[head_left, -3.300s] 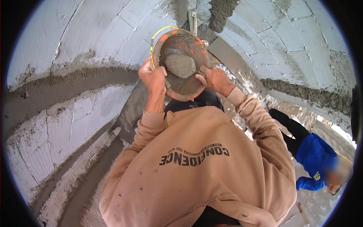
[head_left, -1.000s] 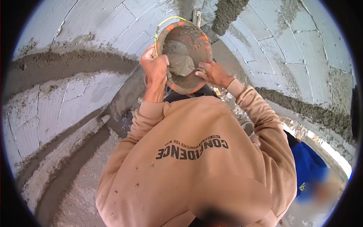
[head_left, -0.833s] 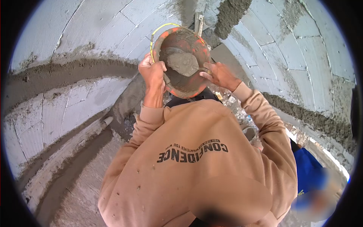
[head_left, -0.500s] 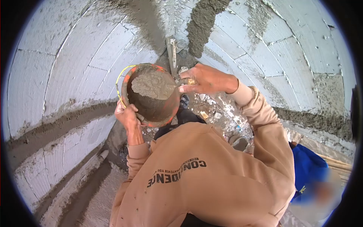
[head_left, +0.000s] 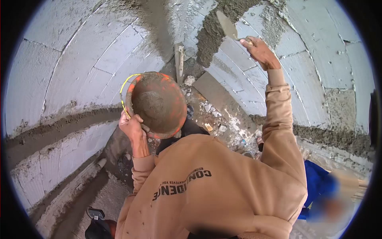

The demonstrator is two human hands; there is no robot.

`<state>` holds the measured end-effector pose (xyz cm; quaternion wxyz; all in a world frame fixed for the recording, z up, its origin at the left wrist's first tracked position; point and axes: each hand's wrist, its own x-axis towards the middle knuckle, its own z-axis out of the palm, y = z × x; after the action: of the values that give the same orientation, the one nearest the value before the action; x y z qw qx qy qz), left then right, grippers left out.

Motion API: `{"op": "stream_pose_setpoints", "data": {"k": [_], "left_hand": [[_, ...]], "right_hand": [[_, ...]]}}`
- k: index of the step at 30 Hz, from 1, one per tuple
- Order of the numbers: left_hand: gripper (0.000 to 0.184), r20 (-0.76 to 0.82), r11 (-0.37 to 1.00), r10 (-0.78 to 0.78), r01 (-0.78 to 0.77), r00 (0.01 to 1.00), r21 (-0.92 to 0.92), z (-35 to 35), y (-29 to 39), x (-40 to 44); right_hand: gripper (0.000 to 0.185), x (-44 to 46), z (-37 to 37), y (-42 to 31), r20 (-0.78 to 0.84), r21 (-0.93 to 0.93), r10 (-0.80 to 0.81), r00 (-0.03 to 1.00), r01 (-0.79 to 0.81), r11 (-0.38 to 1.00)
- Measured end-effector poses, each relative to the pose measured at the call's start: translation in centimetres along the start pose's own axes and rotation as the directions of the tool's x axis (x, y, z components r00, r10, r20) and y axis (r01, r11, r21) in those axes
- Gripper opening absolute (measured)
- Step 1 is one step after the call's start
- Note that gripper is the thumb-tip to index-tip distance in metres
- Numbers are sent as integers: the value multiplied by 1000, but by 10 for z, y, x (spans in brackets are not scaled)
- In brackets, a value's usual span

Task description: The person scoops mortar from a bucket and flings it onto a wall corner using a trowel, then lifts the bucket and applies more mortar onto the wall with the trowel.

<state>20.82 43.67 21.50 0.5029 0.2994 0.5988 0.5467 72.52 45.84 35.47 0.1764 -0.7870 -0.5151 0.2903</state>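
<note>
My left hand [head_left: 133,129] grips the near left edge of an orange bucket [head_left: 184,97], fingers closed on its rim beside the yellow handle [head_left: 121,92]. Wet grey mortar [head_left: 153,104] coats the bucket inside. Up at the right-hand block wall, my right hand [head_left: 260,53] is closed around the handle of a trowel [head_left: 227,26]. The trowel's blade points up and left, over or against a rough band of mortar [head_left: 211,40] on the wall; whether it touches I cannot tell.
Pale block walls [head_left: 91,51] meet in a corner ahead, where an upright strip [head_left: 179,63] stands. Rubble [head_left: 211,113] covers the floor by my feet. A person in blue [head_left: 318,185] is at the lower right. A dark object [head_left: 97,225] shows at lower left.
My right hand has moved from the bucket's right side up to the right wall, and the trowel now shows plainly. The mortar heap seen in the bucket is gone. My left hand keeps its grip.
</note>
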Motion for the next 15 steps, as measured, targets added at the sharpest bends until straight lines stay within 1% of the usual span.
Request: {"op": "stream_pose_setpoints", "data": {"k": [2,3,4,5,6,7,8,9,10,11,13,15], "left_hand": [[44,37,1000,20,-21,999,19,-7,-2,-2],[41,50,1000,-14,15,999,-20,-7,9,-8],[40,58,1000,-4,5,998,-19,-13,6,-8],[40,72,1000,6,-5,997,-15,-18,-2,-5],[39,91,1000,14,-13,996,-8,-25,-11,-2],[38,131,998,62,-61,989,-14,-28,-12,-3],[36,170,994,111,-108,979,-24,-32,-14,-4],[33,187,987,161,-156,969,-40,-32,-5,-13],[32,217,977,211,-209,953,-34,-34,1,-14],[30,245,965,260,-260,934,-30,-38,7,-16],[28,308,934,329,-355,893,32,-55,10,-18],[27,345,892,393,-445,852,82,-67,12,-20]], "right_hand": [[28,-39,40,-25,58,-33,-170,984,172,985],[32,-60,64,-50,200,-79,-191,961,210,975],[36,-79,94,-75,341,-116,-195,919,248,962],[35,-91,140,-79,344,-212,-277,897,362,908],[34,-98,190,-83,405,-281,-269,874,399,873],[30,-111,252,-76,303,-420,-364,881,466,779],[26,-126,322,-67,204,-592,-431,879,461,661],[24,-147,376,-65,155,-625,-551,820,514,588],[22,-163,407,-67,111,-659,-662,741,553,510],[22,-173,397,-78,151,-663,-636,757,555,502],[22,-208,356,-117,247,-651,-571,783,571,500],[23,-210,341,-128,137,-704,-489,861,432,563]]}}
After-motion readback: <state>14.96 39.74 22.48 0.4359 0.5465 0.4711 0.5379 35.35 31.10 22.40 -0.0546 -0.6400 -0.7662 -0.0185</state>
